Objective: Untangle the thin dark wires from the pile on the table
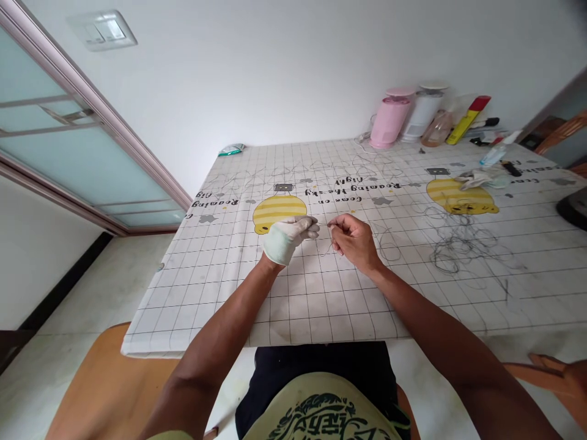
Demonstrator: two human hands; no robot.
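Observation:
My left hand point(290, 237), in a whitish glove, is above the checked tablecloth beside a printed yellow striped figure. Its thumb and fingers are pinched together; what they hold is too small to make out. My right hand point(352, 239) is bare and a short gap to the right, fingers curled with thumb and forefinger together. A thin dark thread point(389, 244) lies beside and below it on the cloth. Whatever sits in the right fingertips is too fine to name. A loose tangle of dark thread point(452, 247) lies farther right.
At the back right stand a pink cylinder point(389, 121), a white cylinder point(419, 115), a bottle point(438, 128) and a yellow-red tube point(468, 120). A crumpled glove point(477, 178) lies before them. A green packet point(232, 150) rests at the back left corner.

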